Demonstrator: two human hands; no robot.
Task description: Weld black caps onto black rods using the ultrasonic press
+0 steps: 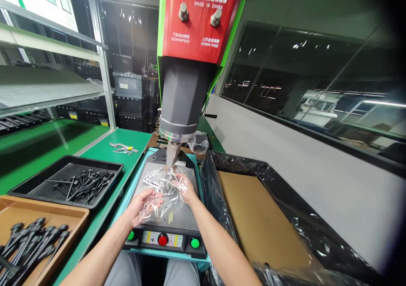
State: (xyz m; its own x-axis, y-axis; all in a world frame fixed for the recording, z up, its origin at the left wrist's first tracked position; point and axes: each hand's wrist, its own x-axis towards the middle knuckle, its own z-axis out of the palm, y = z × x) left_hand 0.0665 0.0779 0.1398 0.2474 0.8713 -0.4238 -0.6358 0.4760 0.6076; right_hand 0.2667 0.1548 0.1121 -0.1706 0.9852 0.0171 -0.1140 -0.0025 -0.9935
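Note:
A crumpled clear plastic bag (163,177) spreads between my two hands, above the flat grey plate of a press machine (180,219). My left hand (142,205) has its fingers curved around the near left side of the bag, with some film hanging over them. At the bag's right side, my right hand (185,189) grips the film with bent fingers. The metal fixture (168,187) on the plate shows only partly through the bag. Just above it the machine's metal horn (173,154) points down. Whether anything lies inside the bag, I cannot tell.
On the left, a black tray (68,161) and an orange-brown tray (72,214) hold black stick-like parts. Pliers (123,147) lie behind them. Green buttons (195,243) flank a red button (163,239) in front. A box lined with black plastic (218,205) stands right.

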